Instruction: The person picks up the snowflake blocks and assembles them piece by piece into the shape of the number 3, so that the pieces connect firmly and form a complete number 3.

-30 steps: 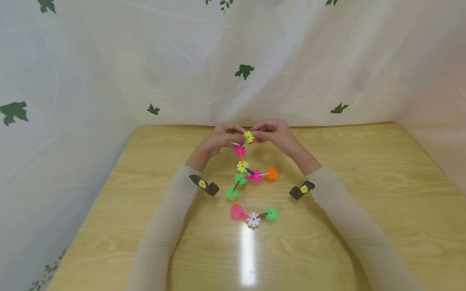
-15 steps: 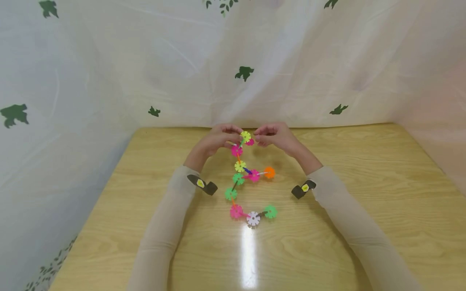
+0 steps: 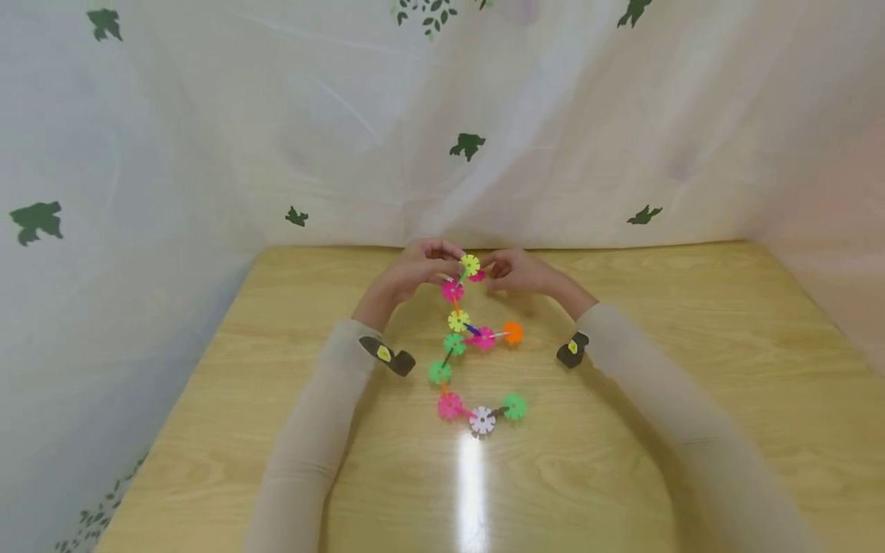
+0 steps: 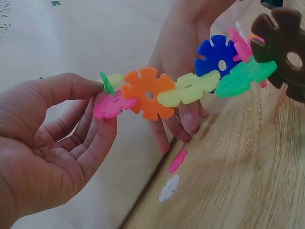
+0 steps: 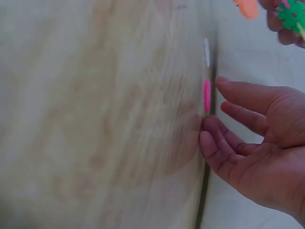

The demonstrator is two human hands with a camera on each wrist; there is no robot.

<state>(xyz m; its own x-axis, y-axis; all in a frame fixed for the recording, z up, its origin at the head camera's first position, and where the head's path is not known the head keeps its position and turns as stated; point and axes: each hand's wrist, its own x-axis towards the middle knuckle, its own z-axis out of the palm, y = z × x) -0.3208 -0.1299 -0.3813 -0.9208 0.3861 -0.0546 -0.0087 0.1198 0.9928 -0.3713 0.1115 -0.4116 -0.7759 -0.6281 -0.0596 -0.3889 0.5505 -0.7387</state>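
My left hand (image 3: 418, 269) pinches the upper end of a chain of interlocking plastic snowflake discs, around its pink disc (image 4: 114, 106) and green disc. From there the chain runs through an orange disc (image 4: 148, 95), a yellow disc (image 4: 188, 89) and a green disc (image 4: 245, 78), with a blue disc (image 4: 217, 55) branching off. My right hand (image 5: 267, 138) holds nothing; its fingers are spread and bent loosely, fingertips at the table's far edge. Right by them a loose pink disc (image 5: 207, 95) lies flat on the table, and beyond it a loose white disc (image 5: 207, 51).
The wooden table (image 3: 622, 461) ends at the back against a pale cloth (image 3: 346, 138) printed with green leaves. The chain's near end, with a white disc (image 3: 482, 420) and a green disc (image 3: 515, 406), reaches toward the table's middle.
My right hand has let go of the chain's upper end, drawn off to the right and lowered toward the table. My left hand keeps its pinch almost in place.
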